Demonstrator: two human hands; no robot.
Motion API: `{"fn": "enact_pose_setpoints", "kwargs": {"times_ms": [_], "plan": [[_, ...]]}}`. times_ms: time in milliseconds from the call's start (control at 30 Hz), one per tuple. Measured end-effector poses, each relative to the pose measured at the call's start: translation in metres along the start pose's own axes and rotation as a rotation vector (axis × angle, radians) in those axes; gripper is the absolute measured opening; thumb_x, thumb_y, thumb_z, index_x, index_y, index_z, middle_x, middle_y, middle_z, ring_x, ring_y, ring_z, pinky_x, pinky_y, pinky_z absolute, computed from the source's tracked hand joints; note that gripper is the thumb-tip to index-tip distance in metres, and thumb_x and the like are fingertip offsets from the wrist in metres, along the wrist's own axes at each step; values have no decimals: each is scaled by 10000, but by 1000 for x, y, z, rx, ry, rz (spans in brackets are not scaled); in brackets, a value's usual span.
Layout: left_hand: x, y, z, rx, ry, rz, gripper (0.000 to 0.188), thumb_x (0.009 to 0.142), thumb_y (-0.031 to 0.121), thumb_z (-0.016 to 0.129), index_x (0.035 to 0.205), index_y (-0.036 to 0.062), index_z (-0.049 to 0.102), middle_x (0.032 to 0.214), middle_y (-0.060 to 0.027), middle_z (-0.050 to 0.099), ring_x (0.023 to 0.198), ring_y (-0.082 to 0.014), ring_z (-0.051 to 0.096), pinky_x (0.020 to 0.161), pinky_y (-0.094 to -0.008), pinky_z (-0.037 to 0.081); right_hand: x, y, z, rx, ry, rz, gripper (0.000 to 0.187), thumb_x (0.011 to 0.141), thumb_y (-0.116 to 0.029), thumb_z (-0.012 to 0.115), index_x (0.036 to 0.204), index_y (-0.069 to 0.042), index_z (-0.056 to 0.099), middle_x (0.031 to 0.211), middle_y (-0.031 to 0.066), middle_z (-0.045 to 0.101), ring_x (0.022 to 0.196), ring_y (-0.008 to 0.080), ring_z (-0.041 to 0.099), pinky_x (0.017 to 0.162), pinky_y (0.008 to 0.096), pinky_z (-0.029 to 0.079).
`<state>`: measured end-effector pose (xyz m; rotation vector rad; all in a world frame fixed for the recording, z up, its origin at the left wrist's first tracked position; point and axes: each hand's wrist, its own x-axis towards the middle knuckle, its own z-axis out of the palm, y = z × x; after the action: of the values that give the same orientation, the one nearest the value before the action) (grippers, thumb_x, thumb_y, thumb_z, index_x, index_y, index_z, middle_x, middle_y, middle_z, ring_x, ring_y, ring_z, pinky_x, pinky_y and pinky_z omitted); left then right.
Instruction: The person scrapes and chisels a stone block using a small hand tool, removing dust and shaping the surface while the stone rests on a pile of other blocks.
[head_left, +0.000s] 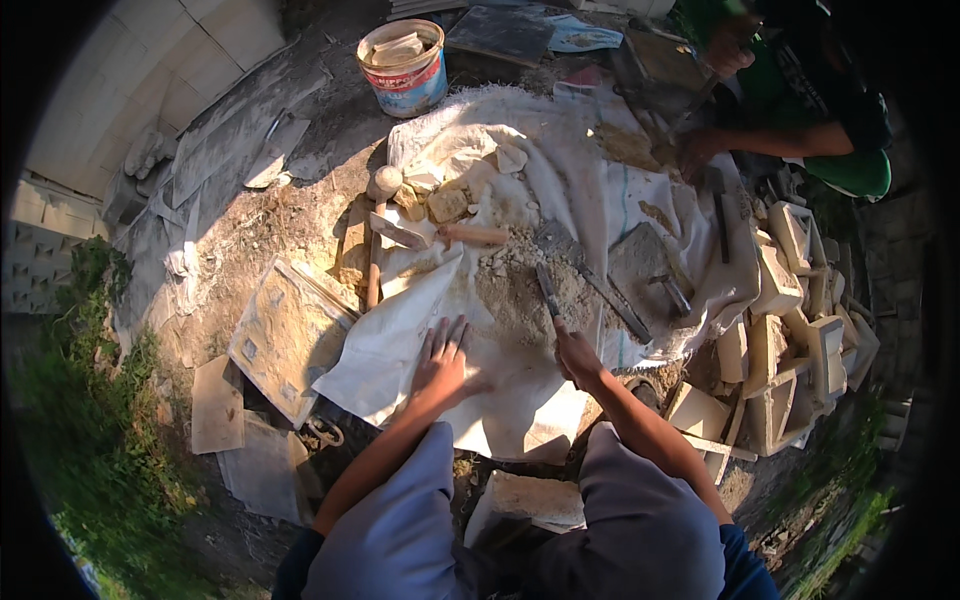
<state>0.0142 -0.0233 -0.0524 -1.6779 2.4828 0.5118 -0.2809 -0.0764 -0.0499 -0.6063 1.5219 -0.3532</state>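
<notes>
My left hand (440,358) lies flat with fingers spread on a white woven sheet (375,365). My right hand (577,357) is closed around the lower end of a narrow, dark flat-bladed tool (548,290); its exact kind is unclear. The blade points away from me into pale stone rubble (515,285) on the sheet. Left of the rubble lies a hammer (470,235) with a wooden handle, next to a round-headed mallet (376,240). Right of my blade rests a dark long-handled tool (617,308), with a small hammer (672,294) beyond it.
A co-worker's hand (700,150) reaches onto the sheet at upper right. Cut stone blocks (780,280) are piled at right. A bucket (405,85) holding stone pieces stands at the back. A stone slab (285,335) leans at left; another block (525,497) sits between my legs.
</notes>
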Motion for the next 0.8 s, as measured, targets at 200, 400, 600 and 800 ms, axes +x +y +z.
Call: {"fn": "enact_pose_setpoints", "kwargs": {"times_ms": [200,400,600,800], "plan": [[0,3,-4,-17,31,11,1266,799,838,620,1625,-66,294,1757,-178,167,1624,-402,114,1306,-567,53,-10,-8,7,-251,225,-304,826,1029,-681,525,673,64,560,595,140,544,566,186,492,561,428,407],[5,10,-21,-38,-142,-71,1353,774,852,634,1662,-46,148,1767,-167,115,1632,-393,44,1312,-556,32,-9,-4,11,-220,118,-647,879,1022,-718,481,716,99,594,645,222,591,654,284,590,670,510,453],[1,8,-18,-43,-79,-66,1320,771,853,632,1662,-20,198,1767,-160,127,1633,-386,58,1313,-554,44,-8,5,24,-407,134,-199,809,1028,-690,520,655,27,555,624,88,535,556,196,500,556,459,409],[0,8,-21,-62,-29,-11,1246,806,804,652,1635,-42,263,1757,-165,159,1628,-387,88,1315,-545,70,-13,-7,2,-140,37,-599,842,1050,-672,476,743,93,646,676,244,660,587,310,591,628,516,439]]}}
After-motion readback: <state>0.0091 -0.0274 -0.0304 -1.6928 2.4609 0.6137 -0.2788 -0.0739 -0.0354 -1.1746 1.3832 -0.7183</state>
